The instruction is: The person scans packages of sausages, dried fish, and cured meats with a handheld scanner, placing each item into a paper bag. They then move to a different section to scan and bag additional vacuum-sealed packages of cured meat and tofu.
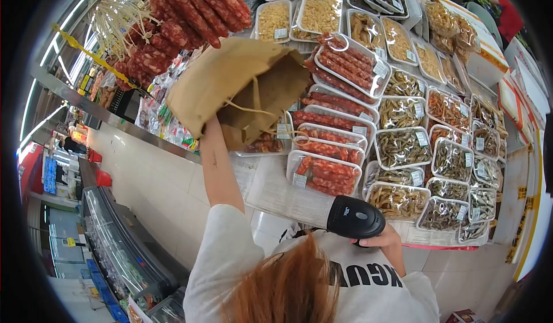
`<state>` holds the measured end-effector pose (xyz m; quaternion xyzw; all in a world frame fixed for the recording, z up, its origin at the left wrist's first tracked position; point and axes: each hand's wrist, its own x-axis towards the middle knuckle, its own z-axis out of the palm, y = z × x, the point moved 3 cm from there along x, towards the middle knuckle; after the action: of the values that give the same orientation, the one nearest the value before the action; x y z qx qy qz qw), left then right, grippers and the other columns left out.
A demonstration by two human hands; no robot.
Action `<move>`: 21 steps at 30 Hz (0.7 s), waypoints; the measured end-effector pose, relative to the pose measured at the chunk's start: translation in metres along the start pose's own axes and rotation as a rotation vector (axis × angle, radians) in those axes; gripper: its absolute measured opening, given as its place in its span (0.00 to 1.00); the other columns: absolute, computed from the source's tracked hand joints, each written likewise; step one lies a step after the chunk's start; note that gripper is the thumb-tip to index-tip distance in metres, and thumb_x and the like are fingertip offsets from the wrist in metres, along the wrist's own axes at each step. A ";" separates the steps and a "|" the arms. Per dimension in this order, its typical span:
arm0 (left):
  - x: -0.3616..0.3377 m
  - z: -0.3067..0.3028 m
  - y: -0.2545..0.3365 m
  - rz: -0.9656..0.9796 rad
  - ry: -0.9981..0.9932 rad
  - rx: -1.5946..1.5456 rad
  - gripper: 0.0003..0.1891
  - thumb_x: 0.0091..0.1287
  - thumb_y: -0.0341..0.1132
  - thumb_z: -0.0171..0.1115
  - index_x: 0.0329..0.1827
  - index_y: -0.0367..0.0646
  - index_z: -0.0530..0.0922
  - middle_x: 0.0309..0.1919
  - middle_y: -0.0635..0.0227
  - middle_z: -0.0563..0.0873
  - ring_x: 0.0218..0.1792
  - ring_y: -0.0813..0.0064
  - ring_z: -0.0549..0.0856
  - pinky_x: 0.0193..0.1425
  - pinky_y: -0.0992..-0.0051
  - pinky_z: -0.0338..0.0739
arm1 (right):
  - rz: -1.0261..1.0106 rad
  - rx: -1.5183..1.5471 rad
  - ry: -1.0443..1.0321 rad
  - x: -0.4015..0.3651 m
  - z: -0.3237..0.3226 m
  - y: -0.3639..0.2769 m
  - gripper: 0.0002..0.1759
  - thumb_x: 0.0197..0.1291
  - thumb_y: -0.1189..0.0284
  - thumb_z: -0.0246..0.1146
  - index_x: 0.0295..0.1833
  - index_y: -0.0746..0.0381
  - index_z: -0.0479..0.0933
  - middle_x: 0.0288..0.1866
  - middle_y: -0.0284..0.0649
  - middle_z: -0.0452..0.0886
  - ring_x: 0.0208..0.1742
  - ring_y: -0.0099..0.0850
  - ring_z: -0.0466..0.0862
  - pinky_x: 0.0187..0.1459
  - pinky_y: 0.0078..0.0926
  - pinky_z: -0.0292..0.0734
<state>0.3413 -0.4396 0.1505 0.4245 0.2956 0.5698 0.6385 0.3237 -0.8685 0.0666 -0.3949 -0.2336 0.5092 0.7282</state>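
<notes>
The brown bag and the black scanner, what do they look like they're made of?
Brown bag: probably kraft paper, matte, judging by its plain tan surface, creases and the way it holds its shape. Black scanner: likely hard moulded plastic, with a smooth, rounded shell; whether it is coated, I can't tell.

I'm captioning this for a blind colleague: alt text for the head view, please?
A person's right hand grips a black scanner; an open brown paper bag hides the left hand. Packaged red sausages and other wrapped foods lie beyond the scanner.
</notes>
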 end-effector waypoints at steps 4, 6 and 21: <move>-0.013 -0.007 -0.003 -0.106 -0.079 -0.015 0.14 0.59 0.35 0.48 0.48 0.44 0.68 0.42 0.67 0.74 0.45 0.73 0.72 0.49 0.73 0.65 | -0.032 -0.033 -0.037 0.000 -0.007 0.004 0.27 0.40 0.79 0.61 0.50 0.68 0.62 0.36 0.40 0.74 0.35 0.26 0.75 0.36 0.23 0.70; -0.021 -0.009 -0.006 -0.159 -0.120 -0.025 0.14 0.59 0.35 0.48 0.48 0.44 0.68 0.42 0.67 0.74 0.45 0.73 0.72 0.49 0.73 0.65 | -0.042 -0.028 -0.029 0.001 -0.010 0.009 0.26 0.40 0.78 0.61 0.50 0.68 0.63 0.35 0.40 0.75 0.35 0.26 0.75 0.36 0.22 0.70; -0.008 -0.004 -0.020 -0.484 -0.217 -0.104 0.14 0.59 0.36 0.49 0.48 0.43 0.68 0.43 0.67 0.74 0.46 0.73 0.72 0.49 0.72 0.66 | 0.011 -0.049 -0.034 0.006 -0.003 0.009 0.26 0.41 0.77 0.61 0.49 0.68 0.63 0.33 0.40 0.76 0.34 0.26 0.76 0.35 0.23 0.70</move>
<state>0.3461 -0.4469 0.1303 0.3665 0.2889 0.3662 0.8051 0.3231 -0.8622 0.0574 -0.4053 -0.2562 0.5140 0.7112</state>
